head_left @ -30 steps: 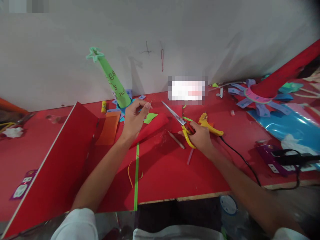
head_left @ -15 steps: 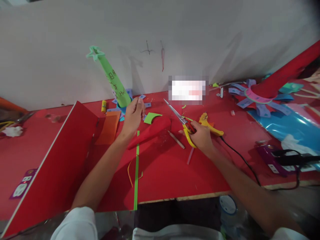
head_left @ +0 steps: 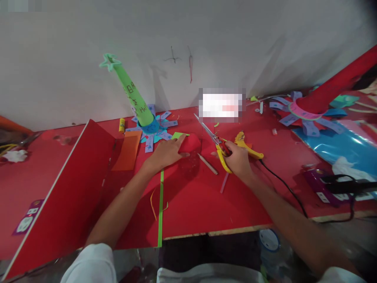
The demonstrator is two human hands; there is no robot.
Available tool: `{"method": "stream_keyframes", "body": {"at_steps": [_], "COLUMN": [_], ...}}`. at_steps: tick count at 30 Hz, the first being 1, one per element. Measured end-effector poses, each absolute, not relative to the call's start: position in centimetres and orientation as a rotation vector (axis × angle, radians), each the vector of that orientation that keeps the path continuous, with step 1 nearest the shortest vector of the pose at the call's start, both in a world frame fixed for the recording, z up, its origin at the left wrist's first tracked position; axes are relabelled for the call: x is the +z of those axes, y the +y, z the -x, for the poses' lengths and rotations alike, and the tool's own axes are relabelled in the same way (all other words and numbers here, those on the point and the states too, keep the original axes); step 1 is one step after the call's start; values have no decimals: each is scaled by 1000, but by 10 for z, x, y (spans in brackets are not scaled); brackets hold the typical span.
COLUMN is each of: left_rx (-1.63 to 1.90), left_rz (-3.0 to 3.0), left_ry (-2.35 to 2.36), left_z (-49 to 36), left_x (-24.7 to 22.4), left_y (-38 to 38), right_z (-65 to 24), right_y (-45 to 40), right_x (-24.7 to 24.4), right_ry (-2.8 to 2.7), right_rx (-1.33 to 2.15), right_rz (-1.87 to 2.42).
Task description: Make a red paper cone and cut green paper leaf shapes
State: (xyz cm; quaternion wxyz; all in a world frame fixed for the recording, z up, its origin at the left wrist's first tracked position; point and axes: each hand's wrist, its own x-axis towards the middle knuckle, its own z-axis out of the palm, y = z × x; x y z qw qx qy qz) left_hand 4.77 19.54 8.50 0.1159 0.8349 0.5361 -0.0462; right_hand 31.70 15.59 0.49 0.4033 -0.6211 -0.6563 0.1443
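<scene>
My right hand [head_left: 239, 158] is wrapped round the handles of a pair of scissors [head_left: 208, 130], whose blades point up and left and look closed. Fingers reaching right, my left hand [head_left: 167, 151] lies low over a red paper piece [head_left: 193, 143]. Its index finger meets a bright green paper scrap [head_left: 177, 135], and its thumb is apart. Behind it stands a tall green paper tube [head_left: 133, 96] with writing, a star outline on top, and a blue base with patterned strips fanned out. A brown pen-like stick [head_left: 207, 164] rests between my hands.
A yellow glue gun [head_left: 250, 152] with a black cord lies right of the scissors. Orange paper [head_left: 129, 151], a glue stick [head_left: 121, 125] and long green strips [head_left: 161, 208] lie left. A red board [head_left: 61, 188] stands tilted. A red tube craft [head_left: 332, 90] is at right.
My left hand has moved from the green tube's base down and right onto the red paper, uncovering the blue base. My right hand still holds the scissors in nearly the same place.
</scene>
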Motion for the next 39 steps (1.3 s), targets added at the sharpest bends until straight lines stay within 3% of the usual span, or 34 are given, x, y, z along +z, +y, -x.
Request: {"method": "stream_keyframes", "body": {"at_steps": [4, 23, 29, 39], "left_rx": [-162, 597, 813, 610], "left_rz": [-2470, -2768, -2668, -2617], "left_ry": [1535, 1778, 1604, 1688], "left_z": [-48, -21, -25, -41], "left_x": [84, 65, 66, 74], "left_y": [197, 229, 229, 213], "right_z": [-317, -318, -317, -313], "right_y": [156, 156, 156, 154], "right_x": [4, 4, 5, 8], "right_ry": [-1657, -1653, -1637, -1660], "right_rx": [372, 369, 372, 391], "right_rz": [1556, 1556, 1542, 1568]}}
